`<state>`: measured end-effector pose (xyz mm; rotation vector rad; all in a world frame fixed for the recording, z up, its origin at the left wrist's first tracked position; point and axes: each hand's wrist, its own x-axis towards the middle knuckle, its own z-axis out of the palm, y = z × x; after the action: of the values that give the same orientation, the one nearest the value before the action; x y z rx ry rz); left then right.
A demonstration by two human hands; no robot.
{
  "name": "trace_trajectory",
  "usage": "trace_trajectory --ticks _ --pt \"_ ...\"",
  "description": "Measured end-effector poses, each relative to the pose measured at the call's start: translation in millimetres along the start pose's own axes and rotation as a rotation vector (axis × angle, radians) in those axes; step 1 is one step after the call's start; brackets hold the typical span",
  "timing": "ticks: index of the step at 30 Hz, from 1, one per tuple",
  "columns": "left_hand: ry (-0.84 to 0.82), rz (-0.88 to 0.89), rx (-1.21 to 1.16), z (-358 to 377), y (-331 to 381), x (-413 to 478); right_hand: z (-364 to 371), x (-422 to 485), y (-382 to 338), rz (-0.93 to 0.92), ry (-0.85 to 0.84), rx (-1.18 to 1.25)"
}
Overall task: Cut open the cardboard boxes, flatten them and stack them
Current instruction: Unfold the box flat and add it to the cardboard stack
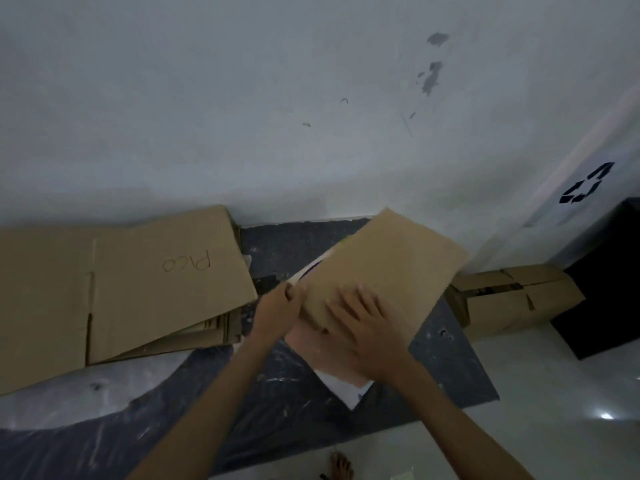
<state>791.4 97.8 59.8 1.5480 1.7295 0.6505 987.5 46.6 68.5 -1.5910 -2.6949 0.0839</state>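
Under right hand [367,327], flattened box [391,261]

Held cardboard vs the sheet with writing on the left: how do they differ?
The held cardboard is smaller; the written-on sheet is larger and tops a stack. The left hand grips the held cardboard's edge and the right hand presses flat on it; no hand touches the written-on sheet. Its face bears handwriting; the held cardboard's looks plain. Both are brown cardboard.

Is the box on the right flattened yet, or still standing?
Not flattened: the box stands with its top flaps and a side wall visible.
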Motion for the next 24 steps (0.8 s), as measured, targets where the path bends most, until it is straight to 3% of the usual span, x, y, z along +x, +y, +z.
trace_trajectory --ticks 4,7,10,14,17,20,22,24 --pt "0.048 -0.076 -0.089 37.0 10.4 -50.4 -1.6 -21.9 59.5 -0.16 -0.022 -0.044" --pt "0.1 -0.089 -0.158 64.8 22.1 -77.0 -14.0 -32.2 75.0 -0.171 -0.053 -0.021" --pt "0.05 -0.149 -0.4 67.7 19.8 -71.3 -26.0 -34.5 73.9 -0.134 -0.074 0.054" --pt "-0.065 -0.565 -0.975 49.9 15.8 -40.5 -36.3 -27.9 39.3 -0.033 -0.128 0.107" --pt "-0.146 -0.741 -1.046 42.6 -3.6 -25.2 -35.4 -14.6 -1.7 0.046 -0.075 0.113" --pt "0.004 -0.671 -0.864 24.3 -21.5 -15.2 -15.3 -0.6 -39.4 0.116 -0.014 0.024" --pt "0.135 -0.514 -0.803 -4.1 -12.0 -24.7 -1.5 7.2 -59.5 0.224 -0.017 -0.002" --pt "0.168 -0.319 -0.838 -31.4 3.5 -39.6 4.7 15.4 -76.5 0.329 0.111 0.057"
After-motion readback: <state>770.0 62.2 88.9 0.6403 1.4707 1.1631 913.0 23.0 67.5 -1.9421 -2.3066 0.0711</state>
